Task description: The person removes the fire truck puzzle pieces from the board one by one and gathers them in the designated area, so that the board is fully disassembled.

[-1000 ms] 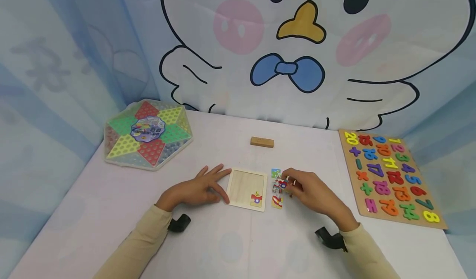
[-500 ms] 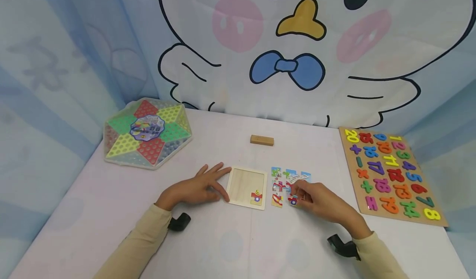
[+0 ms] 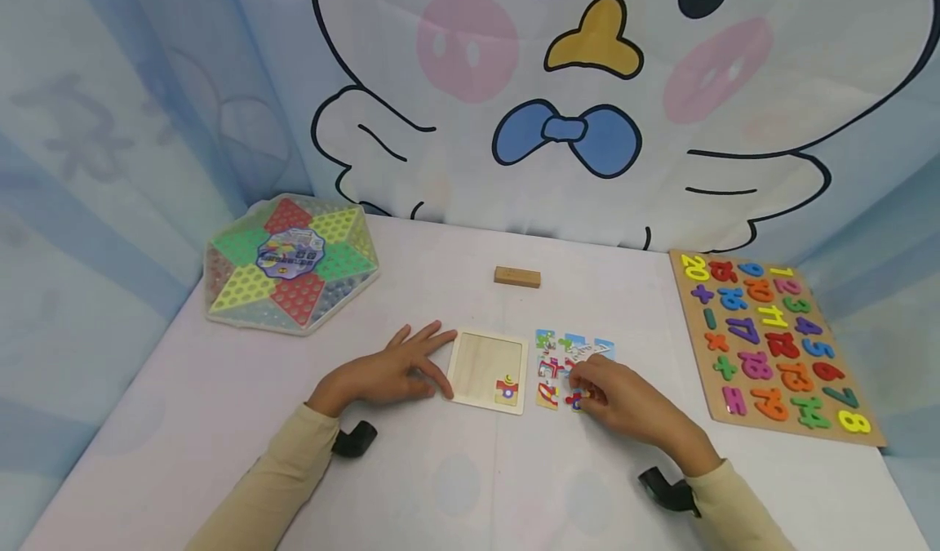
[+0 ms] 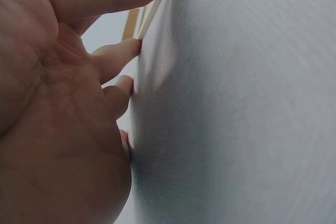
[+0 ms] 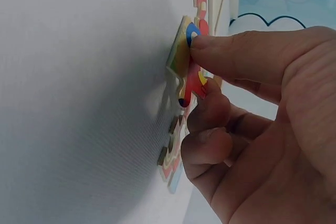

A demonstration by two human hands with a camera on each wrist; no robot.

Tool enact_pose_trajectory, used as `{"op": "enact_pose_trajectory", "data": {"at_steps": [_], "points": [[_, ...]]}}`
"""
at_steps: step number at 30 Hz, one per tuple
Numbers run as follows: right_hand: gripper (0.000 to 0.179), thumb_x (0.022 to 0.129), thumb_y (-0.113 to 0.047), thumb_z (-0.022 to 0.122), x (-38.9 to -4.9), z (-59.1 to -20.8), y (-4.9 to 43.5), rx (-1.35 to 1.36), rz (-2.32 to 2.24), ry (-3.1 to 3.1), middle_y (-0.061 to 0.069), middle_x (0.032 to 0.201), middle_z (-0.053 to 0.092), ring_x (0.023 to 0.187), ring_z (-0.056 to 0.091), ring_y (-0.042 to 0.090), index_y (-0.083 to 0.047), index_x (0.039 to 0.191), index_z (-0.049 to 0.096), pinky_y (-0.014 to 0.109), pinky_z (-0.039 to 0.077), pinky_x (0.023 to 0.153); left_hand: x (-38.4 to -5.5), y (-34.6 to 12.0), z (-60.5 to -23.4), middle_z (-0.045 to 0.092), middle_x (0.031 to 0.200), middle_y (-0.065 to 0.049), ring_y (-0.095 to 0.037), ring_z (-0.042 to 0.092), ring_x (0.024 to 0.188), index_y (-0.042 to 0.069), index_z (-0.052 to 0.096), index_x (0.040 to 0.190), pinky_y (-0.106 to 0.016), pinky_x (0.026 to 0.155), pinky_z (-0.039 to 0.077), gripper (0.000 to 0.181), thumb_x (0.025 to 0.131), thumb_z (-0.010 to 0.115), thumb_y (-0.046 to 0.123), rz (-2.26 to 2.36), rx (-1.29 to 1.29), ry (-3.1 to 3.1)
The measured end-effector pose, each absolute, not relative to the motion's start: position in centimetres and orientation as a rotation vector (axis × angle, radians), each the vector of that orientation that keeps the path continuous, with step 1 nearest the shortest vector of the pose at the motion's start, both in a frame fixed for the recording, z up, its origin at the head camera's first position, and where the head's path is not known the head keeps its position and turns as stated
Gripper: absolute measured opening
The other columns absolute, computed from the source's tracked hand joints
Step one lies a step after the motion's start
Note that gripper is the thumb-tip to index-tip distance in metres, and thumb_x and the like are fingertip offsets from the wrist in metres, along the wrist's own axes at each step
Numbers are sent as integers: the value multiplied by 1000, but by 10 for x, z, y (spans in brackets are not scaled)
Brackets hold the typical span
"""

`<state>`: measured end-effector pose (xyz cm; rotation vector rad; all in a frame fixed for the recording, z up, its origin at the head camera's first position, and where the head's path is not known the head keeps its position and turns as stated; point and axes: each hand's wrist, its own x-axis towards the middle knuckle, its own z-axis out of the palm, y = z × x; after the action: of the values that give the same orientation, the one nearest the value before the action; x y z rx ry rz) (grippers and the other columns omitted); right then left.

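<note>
My left hand (image 3: 385, 375) has its fingers spread, with the thumb and index finger touching the left edge of a square wooden puzzle tray (image 3: 477, 363). One puzzle piece (image 3: 507, 390) with red and yellow print sits in the tray's lower right corner. Right of the tray, my right hand (image 3: 624, 396) pinches another puzzle piece (image 5: 193, 74) between thumb and fingers. That piece, printed red, blue and yellow, appears tilted against the table in the right wrist view. Loose printed pieces (image 3: 547, 367) lie between tray and hand, and more pieces (image 3: 576, 347) lie just beyond the fingers, partly covered.
A small wooden block (image 3: 517, 277) lies behind the tray. At the back left is a hexagonal Chinese checkers set (image 3: 294, 306). A number puzzle board (image 3: 778, 339) lies to the right. A printed cloth (image 3: 477, 184) hangs behind the white table (image 3: 441, 502).
My right hand has moved right and toward me with the held piece, lowering it to the table and uncovering several loose pieces. Over the last half second it shifted slightly left. My left hand stays put.
</note>
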<state>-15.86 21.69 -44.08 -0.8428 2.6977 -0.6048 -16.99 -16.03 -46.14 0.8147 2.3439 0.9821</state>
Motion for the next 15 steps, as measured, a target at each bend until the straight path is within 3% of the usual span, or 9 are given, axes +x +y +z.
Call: {"op": "enact_pose_trajectory", "data": {"at_steps": [15], "points": [[18, 89, -6, 76, -156, -442, 209, -794, -592, 2753, -8, 85, 54, 78, 48, 10, -10, 103, 68, 27, 44, 67, -171, -161, -463, 22, 169, -12, -36, -2, 157, 25, 81, 101, -60, 121, -9, 26, 95, 66, 5, 982, 832, 2347]]}}
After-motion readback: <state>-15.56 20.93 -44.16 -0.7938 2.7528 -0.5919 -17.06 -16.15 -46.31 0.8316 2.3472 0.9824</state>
